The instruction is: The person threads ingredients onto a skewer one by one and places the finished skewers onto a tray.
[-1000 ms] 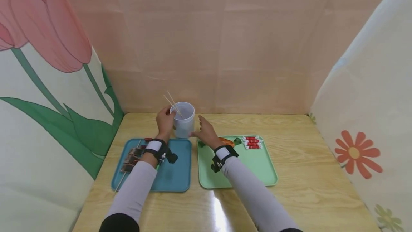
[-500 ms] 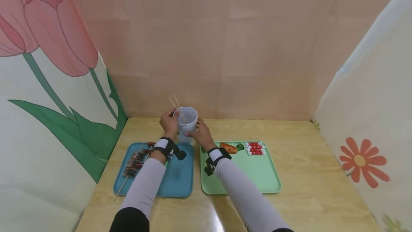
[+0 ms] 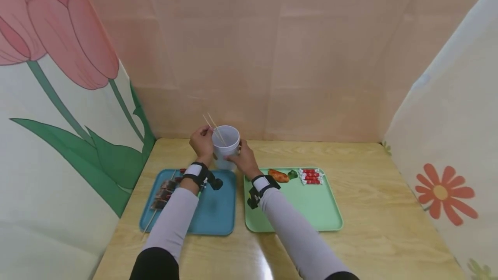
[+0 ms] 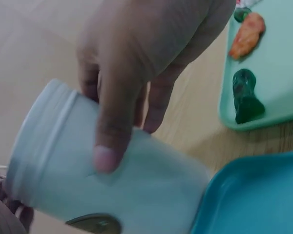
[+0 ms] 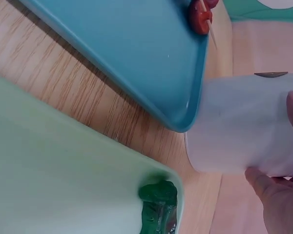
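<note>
A white plastic cup [image 3: 227, 147] stands behind the two trays. My right hand [image 3: 246, 159] grips its right side, with the thumb across the wall, as the left wrist view also shows. Two thin bamboo skewers [image 3: 215, 128] lean over the cup's left rim, their lower ends inside. At that rim my left hand [image 3: 201, 142] pinches the skewers between curled fingertips. Only part of the left hand [image 4: 7, 212] shows at the edge of the left wrist view. In the right wrist view the cup [image 5: 239, 122] overlaps the blue tray's corner.
The blue tray [image 3: 214, 215] holds loaded skewers [image 3: 162, 195], partly behind my left forearm. On the green tray [image 3: 303, 211] lie an orange-brown chicken wing [image 3: 279, 176], a green piece [image 3: 292, 174], red-and-white wrapped pieces [image 3: 311, 176] and another dark green piece [image 4: 246, 97]. Cloth walls surround the table.
My right hand has moved left and closed around the cup. My left hand has risen slightly at the rim, and the skewers lean a little differently. The head view has shifted slightly.
</note>
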Motion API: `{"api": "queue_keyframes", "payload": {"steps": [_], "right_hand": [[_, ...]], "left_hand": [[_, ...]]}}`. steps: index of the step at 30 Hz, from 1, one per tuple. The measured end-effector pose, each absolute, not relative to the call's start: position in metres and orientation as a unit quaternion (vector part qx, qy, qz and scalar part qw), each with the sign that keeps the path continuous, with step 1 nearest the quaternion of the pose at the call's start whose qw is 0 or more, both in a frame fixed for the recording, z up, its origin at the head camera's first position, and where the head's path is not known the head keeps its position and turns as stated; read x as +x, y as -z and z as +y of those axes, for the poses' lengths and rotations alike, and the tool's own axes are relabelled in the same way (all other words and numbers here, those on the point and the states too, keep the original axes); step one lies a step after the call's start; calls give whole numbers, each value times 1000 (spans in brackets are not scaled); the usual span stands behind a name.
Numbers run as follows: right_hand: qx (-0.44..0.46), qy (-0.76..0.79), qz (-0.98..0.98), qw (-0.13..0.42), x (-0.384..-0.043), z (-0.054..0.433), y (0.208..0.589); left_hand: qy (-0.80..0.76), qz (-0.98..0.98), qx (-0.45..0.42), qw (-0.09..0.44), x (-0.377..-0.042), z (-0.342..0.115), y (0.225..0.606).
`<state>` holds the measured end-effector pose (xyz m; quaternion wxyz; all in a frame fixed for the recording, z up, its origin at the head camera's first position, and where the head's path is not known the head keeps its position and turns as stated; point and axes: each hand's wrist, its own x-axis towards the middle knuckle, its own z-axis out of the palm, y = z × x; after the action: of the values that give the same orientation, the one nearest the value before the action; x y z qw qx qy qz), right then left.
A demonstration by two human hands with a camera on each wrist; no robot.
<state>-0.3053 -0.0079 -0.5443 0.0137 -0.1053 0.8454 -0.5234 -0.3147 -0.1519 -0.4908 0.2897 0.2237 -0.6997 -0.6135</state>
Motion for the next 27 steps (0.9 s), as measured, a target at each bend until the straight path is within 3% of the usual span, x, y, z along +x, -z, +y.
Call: {"api": "queue_keyframes", "payload": {"steps": [6, 13, 17, 22, 27], "right_hand": [[-108, 531, 841, 17, -308, -2, 542], [-105, 538, 836, 19, -309, 18, 529], [-137, 540, 830, -31, -301, 27, 507], [-238, 495, 827, -124, -280, 33, 480], [-327, 459, 811, -154, -250, 39, 464]], "left_hand": [[688, -622, 132, 350, -310, -162, 471], [661, -627, 27, 411, -288, -173, 434], [620, -646, -25, 444, -267, -173, 410], [586, -669, -94, 447, -238, -160, 394], [533, -700, -155, 449, -208, -148, 397]]}}
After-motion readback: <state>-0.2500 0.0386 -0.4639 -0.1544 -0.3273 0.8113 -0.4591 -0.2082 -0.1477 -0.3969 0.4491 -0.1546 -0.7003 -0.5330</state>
